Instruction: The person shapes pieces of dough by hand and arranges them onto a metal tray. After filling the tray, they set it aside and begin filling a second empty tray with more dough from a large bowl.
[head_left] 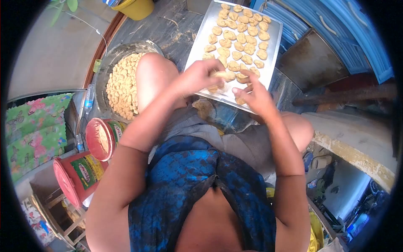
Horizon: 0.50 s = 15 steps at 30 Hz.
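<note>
A metal baking tray point(275, 44) carries rows of lumpy tan dough pieces point(241, 38). Over its near left part, my left hand point(202, 76) is closed, its fingertips on a longer dough piece point(226, 76). At the near right of the tray my right hand point(258, 97) has its thumb and fingers curved and apart. One small dough piece point(240, 101) lies just below that thumb, and another sits by the fingertips; I cannot make out a firm grip on either.
Left of my knee, a wide dark basin point(103, 82) holds a heap of small dough pieces point(124, 86). Two red lidded buckets point(67, 180) stand at my left elbow. Blue slatted furniture point(336, 25) borders the tray's right side. A yellow bucket point(136, 9) is at the top.
</note>
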### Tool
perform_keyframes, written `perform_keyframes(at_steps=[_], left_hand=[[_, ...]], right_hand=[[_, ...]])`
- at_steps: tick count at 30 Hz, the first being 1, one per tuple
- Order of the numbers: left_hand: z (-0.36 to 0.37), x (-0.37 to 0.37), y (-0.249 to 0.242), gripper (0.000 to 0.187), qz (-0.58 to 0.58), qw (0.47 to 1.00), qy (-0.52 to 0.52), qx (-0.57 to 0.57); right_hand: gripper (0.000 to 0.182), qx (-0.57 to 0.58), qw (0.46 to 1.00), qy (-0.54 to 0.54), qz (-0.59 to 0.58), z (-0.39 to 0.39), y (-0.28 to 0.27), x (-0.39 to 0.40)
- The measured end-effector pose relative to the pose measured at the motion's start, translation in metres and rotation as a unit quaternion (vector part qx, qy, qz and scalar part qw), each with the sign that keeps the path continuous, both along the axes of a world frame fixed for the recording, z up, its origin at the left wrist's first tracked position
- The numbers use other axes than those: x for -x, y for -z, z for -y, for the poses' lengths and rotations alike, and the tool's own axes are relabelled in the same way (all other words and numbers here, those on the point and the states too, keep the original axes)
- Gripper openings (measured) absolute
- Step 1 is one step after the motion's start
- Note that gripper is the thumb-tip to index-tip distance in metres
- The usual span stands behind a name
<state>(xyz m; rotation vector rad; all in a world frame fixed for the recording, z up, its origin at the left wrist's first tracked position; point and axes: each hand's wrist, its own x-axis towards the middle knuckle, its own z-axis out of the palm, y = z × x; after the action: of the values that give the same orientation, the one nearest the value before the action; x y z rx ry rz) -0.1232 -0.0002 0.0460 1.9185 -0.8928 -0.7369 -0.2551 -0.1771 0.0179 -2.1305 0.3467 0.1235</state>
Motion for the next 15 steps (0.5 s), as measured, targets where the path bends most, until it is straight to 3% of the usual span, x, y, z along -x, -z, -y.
perform_keyframes(at_steps=[1,3,4,5,6,9,12,13,14,15], left_hand=[[0.002,0.016,0.015,0.022,0.039,0.999,0.002,0.024],[0.004,0.047,0.040,0.024,0.086,0.991,-0.002,0.106],[0.004,0.059,0.046,0.025,0.095,0.990,-0.011,0.106],[0.003,0.067,0.050,0.025,0.103,0.989,-0.021,0.107],[-0.001,0.065,0.054,0.026,0.125,0.985,0.038,0.116],[-0.019,0.047,0.069,0.024,0.195,0.973,0.012,0.121],[-0.028,0.010,0.098,0.021,0.175,0.964,-0.201,0.011],[-0.028,0.000,0.101,0.023,0.143,0.957,-0.250,-0.032],[-0.025,-0.007,0.107,0.023,0.146,0.957,-0.251,-0.027],[-0.022,-0.014,0.113,0.023,0.145,0.957,-0.251,-0.022]], right_hand=[[0.050,-0.194,0.980,0.042,0.010,-0.013,0.000,0.005],[0.048,-0.331,0.939,0.069,0.062,-0.035,0.017,0.017],[0.039,-0.250,0.955,0.078,0.141,-0.043,0.031,0.022],[0.039,-0.246,0.955,0.080,0.143,-0.044,0.040,0.027],[0.035,-0.333,0.928,0.128,0.106,-0.045,0.046,0.031],[0.024,-0.480,0.836,0.259,0.068,-0.038,0.045,0.037],[0.018,-0.435,0.848,0.290,0.084,-0.024,0.045,0.029],[0.018,-0.358,0.894,0.260,0.066,-0.019,0.049,0.023],[0.017,-0.278,0.932,0.228,0.046,-0.016,0.054,0.017],[0.017,-0.275,0.933,0.227,0.051,-0.017,0.060,0.009]])
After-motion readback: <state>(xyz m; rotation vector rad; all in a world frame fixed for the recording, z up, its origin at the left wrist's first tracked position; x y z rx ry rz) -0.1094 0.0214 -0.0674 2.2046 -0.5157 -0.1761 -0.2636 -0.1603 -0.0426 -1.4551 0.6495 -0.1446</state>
